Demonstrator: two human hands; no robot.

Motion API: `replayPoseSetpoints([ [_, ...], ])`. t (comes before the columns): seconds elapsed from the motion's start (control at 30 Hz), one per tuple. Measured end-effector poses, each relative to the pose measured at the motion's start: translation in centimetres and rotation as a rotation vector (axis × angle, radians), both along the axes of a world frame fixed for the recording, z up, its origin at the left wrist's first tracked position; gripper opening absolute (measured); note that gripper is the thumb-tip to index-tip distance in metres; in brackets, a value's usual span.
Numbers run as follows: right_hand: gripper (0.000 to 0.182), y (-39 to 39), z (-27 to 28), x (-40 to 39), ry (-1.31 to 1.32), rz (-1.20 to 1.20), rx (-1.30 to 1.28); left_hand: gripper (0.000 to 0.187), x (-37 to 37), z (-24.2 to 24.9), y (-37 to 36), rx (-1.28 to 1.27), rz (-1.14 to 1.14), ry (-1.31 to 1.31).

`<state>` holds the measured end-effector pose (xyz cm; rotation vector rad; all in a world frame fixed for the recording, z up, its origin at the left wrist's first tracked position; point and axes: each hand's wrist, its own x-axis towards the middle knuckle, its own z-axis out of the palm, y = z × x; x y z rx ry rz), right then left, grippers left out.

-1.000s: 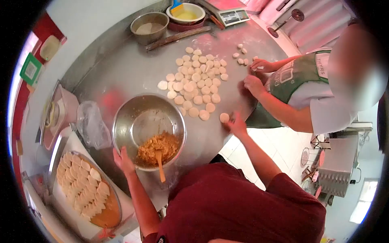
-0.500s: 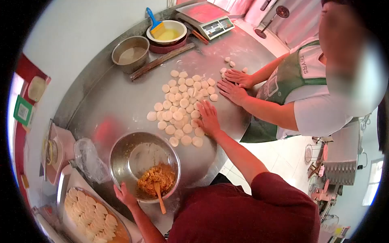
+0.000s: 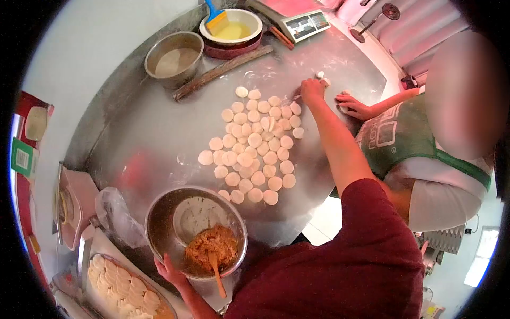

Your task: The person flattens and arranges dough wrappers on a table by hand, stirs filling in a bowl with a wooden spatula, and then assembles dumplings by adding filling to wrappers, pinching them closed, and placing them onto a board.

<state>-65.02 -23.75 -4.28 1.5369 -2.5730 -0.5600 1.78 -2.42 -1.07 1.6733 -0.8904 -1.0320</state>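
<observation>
My left hand (image 3: 171, 271) grips the near-left rim of a steel mixing bowl (image 3: 154, 234). Inside it lies an orange-brown minced filling (image 3: 219, 242) with a wooden spoon (image 3: 217, 274) standing in it, its handle over the rim. My right hand (image 3: 312, 91) is stretched across the table, fingers curled down beside small dough pieces (image 3: 320, 75); what is under the fingers is hidden. Many flat round dough discs (image 3: 255, 140) lie spread and partly overlapping on the steel table, left of my right forearm.
Opposite, a co-worker's hand (image 3: 355, 106) rests by more dough pieces. At the back stand a steel pot (image 3: 151, 61), a wooden stick (image 3: 223, 72), a white bowl (image 3: 258, 26) with yellow liquid and a brush (image 3: 217, 22), and a scale (image 3: 305, 25). A tray of shaped dough (image 3: 122, 290) lies lower left.
My right hand has left the dough discs and moved away from me to the small dough pieces. The co-worker's hands have shifted. My left hand stays on the bowl.
</observation>
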Motion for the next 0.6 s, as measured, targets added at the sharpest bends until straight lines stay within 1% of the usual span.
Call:
replayPoseSetpoints([
  [0.03,0.020,-0.1,-0.9,0.0,0.041,0.080,-0.053,0.032,-0.3,0.4,-0.2,-0.002,-0.016,-0.003],
  [0.07,0.021,-0.1,-0.6,1.0,-0.022,0.110,-0.059,0.031,-0.6,0.6,-0.3,-0.006,-0.032,-0.002],
  [0.17,0.018,2.0,-0.1,3.5,-0.219,0.169,-0.463,0.030,-1.4,1.1,-0.6,-0.016,-0.022,0.066],
  [0.2,0.021,3.4,1.0,4.4,-0.373,0.196,-0.613,0.030,-1.5,1.3,-0.6,-0.018,-0.019,0.040],
  [0.27,0.023,8.3,5.0,9.2,-0.828,0.088,-0.764,0.029,-1.9,1.3,-0.9,-0.038,-0.009,-0.008],
  [0.33,0.020,15.4,5.6,14.2,-1.022,0.056,-0.660,0.029,-1.6,1.1,-0.9,-0.039,-0.038,-0.013],
  [0.37,0.016,19.1,8.8,17.5,-1.168,0.019,-0.506,0.028,-1.5,1.0,-0.9,-0.044,-0.052,-0.010],
  [0.4,0.016,22.6,6.7,18.8,-1.147,0.062,-0.390,0.028,-1.4,1.0,-1.0,-0.051,-0.066,0.004],
  [0.47,0.022,28.2,3.5,21.8,-1.087,0.088,-0.477,0.028,-1.2,0.9,-1.0,-0.065,-0.098,0.034],
  [0.5,0.025,29.4,2.0,22.0,-1.022,0.083,-0.492,0.028,-1.4,0.9,-1.0,-0.065,-0.087,0.019],
  [0.57,0.032,31.1,1.0,22.7,-0.893,0.071,-0.532,0.029,-1.8,0.9,-1.3,-0.075,-0.068,-0.012],
  [0.6,0.040,31.7,0.7,22.4,-0.901,0.087,-0.499,0.028,-2.1,1.0,-1.4,-0.096,-0.084,0.002],
])
